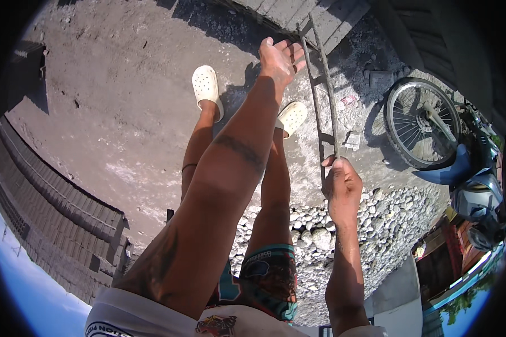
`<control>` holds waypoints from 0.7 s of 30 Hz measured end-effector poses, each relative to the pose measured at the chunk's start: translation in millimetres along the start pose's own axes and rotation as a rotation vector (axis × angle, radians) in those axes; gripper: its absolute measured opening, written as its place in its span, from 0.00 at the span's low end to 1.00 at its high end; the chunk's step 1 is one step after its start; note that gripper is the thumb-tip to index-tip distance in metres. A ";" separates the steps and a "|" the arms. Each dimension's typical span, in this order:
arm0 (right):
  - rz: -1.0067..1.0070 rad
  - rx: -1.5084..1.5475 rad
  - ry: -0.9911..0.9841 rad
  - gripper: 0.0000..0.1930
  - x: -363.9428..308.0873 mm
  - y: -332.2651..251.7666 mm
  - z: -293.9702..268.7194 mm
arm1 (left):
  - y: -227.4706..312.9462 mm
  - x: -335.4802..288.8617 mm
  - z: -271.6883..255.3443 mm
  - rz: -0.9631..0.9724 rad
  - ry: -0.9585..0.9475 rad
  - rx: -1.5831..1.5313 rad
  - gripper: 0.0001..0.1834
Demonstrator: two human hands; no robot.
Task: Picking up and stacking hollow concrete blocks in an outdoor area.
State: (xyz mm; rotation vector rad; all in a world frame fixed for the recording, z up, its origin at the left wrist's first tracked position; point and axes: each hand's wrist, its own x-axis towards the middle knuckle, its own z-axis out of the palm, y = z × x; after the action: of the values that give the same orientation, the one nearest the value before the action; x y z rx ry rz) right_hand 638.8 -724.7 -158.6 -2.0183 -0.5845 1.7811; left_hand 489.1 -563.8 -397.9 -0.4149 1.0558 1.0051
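Note:
My right hand [344, 188] is closed around the near end of a narrow, ladder-like frame [330, 104]. Two thin long bars joined by short crosspieces make up this frame, which slants away to the grey slabs or blocks [284, 12] at the top. My left arm reaches far forward. At its end my left hand [280, 60] is open, palm showing and fingers apart, just left of the frame's far part. Nothing lies in that palm. Below it on the ground are my feet in cream clogs [206, 87], one on either side of the forearm.
A heap of pale stones [371, 241] spreads beside my right forearm. To the right stands a motorcycle, its spoked front wheel [424, 122] near the frame. Long rows of grey stacked pieces [56, 219] line the left. Small litter [352, 140] dots the dusty ground [123, 90].

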 end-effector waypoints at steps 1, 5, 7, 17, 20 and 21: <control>0.000 -0.024 0.003 0.16 1.4 3.9 -2.9 | 0.8 2.7 2.0 0.015 0.046 0.003 0.36; -0.132 0.012 0.043 0.16 -22.8 -0.9 -8.5 | 5.7 4.8 -3.9 -0.025 -0.044 -0.003 0.39; -0.267 0.075 0.053 0.17 -35.4 -6.8 -6.2 | 8.8 1.0 -13.1 -0.039 -0.079 -0.016 0.39; -0.187 0.047 0.024 0.18 -33.7 -29.2 3.4 | 46.0 -38.8 -9.3 0.005 0.032 -0.137 0.29; -0.391 0.086 0.072 0.18 -36.4 -24.2 15.1 | 63.8 -33.7 -7.2 0.062 -0.031 -0.098 0.27; -0.420 0.096 0.060 0.18 -35.3 -21.5 18.0 | 70.2 -26.5 -12.7 0.082 -0.082 -0.099 0.26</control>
State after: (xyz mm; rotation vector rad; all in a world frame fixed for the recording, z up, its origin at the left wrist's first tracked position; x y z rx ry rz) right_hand 615.9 -725.6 -119.8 -1.7227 -0.8170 1.4643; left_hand 420.0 -549.6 -369.5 -0.4108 0.9582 1.1412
